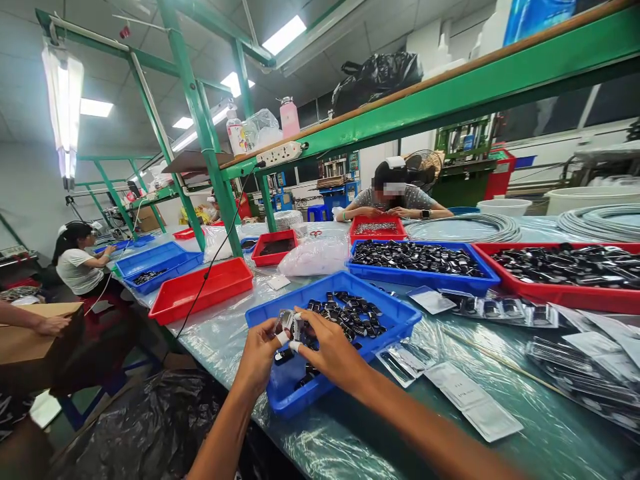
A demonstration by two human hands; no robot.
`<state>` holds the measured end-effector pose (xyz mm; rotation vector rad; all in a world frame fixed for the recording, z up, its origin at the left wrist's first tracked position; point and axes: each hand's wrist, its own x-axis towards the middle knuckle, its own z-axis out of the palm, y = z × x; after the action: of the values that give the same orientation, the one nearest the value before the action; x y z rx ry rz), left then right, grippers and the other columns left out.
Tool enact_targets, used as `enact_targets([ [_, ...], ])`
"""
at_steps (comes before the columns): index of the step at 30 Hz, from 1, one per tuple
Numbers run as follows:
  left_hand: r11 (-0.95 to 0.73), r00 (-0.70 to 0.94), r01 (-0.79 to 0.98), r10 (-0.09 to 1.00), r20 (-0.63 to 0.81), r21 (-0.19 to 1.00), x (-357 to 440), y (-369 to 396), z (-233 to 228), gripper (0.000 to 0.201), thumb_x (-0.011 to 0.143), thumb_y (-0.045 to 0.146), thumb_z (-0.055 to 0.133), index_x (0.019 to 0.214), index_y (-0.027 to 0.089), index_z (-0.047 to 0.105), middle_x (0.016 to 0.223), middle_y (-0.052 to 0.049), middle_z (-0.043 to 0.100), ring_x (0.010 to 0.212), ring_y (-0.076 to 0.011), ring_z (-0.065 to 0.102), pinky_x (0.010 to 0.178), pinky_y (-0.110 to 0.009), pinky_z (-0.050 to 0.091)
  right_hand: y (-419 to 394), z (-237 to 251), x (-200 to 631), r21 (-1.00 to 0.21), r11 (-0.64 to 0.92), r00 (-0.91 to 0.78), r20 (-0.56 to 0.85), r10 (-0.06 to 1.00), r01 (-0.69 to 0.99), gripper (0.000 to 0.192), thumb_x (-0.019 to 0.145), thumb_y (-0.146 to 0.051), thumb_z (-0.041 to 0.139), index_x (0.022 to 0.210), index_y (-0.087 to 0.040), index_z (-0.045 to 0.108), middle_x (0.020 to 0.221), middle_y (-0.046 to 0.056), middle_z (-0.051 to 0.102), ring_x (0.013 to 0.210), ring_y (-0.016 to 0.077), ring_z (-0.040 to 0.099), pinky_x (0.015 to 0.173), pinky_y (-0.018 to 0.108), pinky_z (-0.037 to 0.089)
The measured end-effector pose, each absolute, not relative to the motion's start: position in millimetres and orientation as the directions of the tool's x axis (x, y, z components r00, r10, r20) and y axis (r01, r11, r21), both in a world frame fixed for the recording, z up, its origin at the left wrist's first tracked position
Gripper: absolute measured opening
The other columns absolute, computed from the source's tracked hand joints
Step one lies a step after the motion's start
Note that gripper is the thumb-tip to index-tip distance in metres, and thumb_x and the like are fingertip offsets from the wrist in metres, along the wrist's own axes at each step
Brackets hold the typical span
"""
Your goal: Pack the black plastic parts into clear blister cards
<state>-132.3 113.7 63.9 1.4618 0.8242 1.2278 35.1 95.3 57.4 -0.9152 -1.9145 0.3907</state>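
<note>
My left hand [261,350] and my right hand [327,343] meet over the near left part of a blue tray [400,312]. Between my fingertips is a small clear plastic piece [286,319] with something dark at its right side; its exact kind is hard to make out. Both hands are closed on it, and white wraps cover some fingertips. Inside the tray lie many small glossy black parts [350,313], heaped toward the far side, with a few loose ones below my hands.
Red tray [200,290] stands left; another blue tray [420,263] and a red tray [575,293] full of black parts stand behind and right. Flat white packets [473,400] lie right. A black cable [206,277] hangs at left. A person [393,193] sits opposite.
</note>
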Motion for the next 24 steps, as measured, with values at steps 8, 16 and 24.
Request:
enact_targets([
  [8,-0.307,0.231,0.058,0.930,0.287,0.950,-125,108,69,0.035,0.072,0.037,0.069,0.097,0.012,0.068,0.092,-0.006,0.070,0.087,-0.0212,0.062,0.081,-0.027,0.045,99,55,37,-0.676,0.624,-0.189,0.605,0.774,0.391,0.057,0.068,-0.006,0.057,0.123,-0.018,0.054,0.126,0.011,0.058,0.116,0.0248,0.057,0.099,0.040,0.050],
  [16,-0.377,0.186,0.314,0.925,0.333,0.871,-110,111,73,0.027,0.074,0.029,0.059,0.094,0.015,0.070,0.090,-0.006,0.071,0.086,-0.0243,0.066,0.079,-0.031,0.048,104,61,42,-0.859,0.468,-0.114,0.454,0.884,0.208,0.033,0.066,-0.008,0.054,0.096,-0.021,0.051,0.123,0.008,0.059,0.116,0.0251,0.058,0.074,0.030,0.059],
  [24,-0.379,0.182,0.438,0.925,0.333,0.815,-109,125,71,0.025,0.071,0.026,0.057,0.088,0.014,0.071,0.078,-0.005,0.069,0.075,-0.0231,0.063,0.071,-0.029,0.044,112,59,47,-0.861,0.441,-0.146,0.416,0.897,0.253,0.034,0.068,-0.002,0.053,0.097,-0.021,0.050,0.112,0.006,0.061,0.114,0.0235,0.058,0.072,0.027,0.058],
])
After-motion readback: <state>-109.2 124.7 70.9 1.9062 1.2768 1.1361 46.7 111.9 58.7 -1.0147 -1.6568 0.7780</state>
